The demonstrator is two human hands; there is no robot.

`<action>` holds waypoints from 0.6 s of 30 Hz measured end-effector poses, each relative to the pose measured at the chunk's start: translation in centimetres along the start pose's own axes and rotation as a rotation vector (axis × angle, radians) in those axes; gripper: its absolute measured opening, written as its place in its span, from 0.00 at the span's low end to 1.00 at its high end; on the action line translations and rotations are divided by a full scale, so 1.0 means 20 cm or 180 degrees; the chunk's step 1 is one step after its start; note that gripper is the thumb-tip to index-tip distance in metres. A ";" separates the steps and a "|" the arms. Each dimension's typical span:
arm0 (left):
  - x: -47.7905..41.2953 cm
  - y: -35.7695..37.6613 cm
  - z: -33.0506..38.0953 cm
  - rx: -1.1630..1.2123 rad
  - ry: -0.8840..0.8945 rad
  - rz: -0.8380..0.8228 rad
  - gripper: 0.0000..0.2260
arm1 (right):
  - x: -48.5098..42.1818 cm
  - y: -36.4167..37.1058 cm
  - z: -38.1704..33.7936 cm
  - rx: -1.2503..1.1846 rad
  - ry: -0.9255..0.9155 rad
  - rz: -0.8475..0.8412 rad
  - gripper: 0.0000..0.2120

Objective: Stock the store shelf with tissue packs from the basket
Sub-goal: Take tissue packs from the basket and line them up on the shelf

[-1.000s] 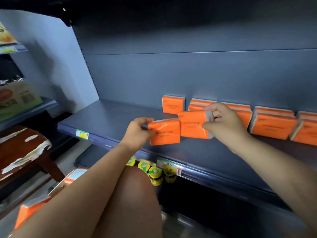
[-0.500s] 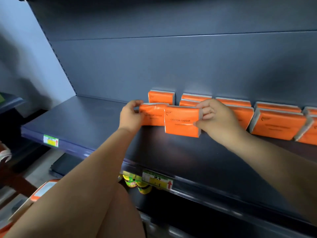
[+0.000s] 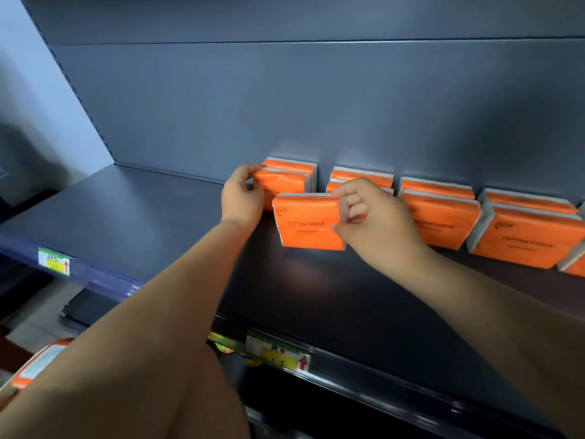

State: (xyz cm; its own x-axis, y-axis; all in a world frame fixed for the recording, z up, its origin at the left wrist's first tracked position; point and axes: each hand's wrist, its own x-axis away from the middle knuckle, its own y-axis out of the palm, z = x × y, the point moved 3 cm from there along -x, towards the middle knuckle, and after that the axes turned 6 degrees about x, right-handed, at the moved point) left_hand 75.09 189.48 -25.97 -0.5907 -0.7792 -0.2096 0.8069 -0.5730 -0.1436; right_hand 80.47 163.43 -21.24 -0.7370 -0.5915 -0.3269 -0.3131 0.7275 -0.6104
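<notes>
At the shelf (image 3: pixel 152 213) the left hand (image 3: pixel 242 201) has its grip on the rear tissue pack (image 3: pixel 286 185), the right hand (image 3: pixel 376 224) pinching the front tissue pack (image 3: pixel 308 224) beside it

Dark grey shelf (image 3: pixel 142 217) with upright orange tissue packs (image 3: pixel 443 223) along its back

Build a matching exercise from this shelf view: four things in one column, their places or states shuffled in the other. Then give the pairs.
Things
1. left hand
2. right hand
3. handwritten price tag
4. rearmost left pack

Places or states
A. on the front edge of the shelf
B. pinches the COTTON TISSUE pack
C. stands against the back panel
D. grips the front left-end pack

Pairs: 1-D, 2-B, 3-A, 4-C
</notes>
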 end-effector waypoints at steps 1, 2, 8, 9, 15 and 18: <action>0.01 0.00 0.00 0.0065 -0.0036 0.0050 0.13 | 0.00 0.01 0.01 0.0012 0.0000 0.0005 0.23; 0.01 0.00 0.01 0.0130 -0.0087 0.0131 0.13 | 0.00 0.02 0.01 0.0004 0.0005 0.0008 0.23; 0.15 -0.06 0.11 0.0629 -0.0744 0.0881 0.02 | -0.01 0.11 -0.05 -0.0262 -0.0055 0.0030 0.22; 0.18 -0.06 0.13 0.0698 -0.0942 0.0825 0.03 | -0.01 0.14 -0.07 -0.0313 -0.0051 0.0044 0.22; 0.25 -0.13 0.15 0.0844 -0.1412 0.0392 0.09 | 0.01 0.26 -0.12 -0.0575 -0.0122 0.0086 0.12; 0.23 -0.17 0.14 0.0827 -0.1153 0.0447 0.04 | 0.04 0.28 -0.15 -0.0200 -0.0439 -0.0173 0.09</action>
State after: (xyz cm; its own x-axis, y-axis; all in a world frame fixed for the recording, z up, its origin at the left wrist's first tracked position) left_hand 69.55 187.13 -23.69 -0.4778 -0.8659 0.1482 0.8778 -0.4641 0.1187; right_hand 76.37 168.17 -22.79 -0.6301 -0.6695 -0.3933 -0.3904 0.7110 -0.5849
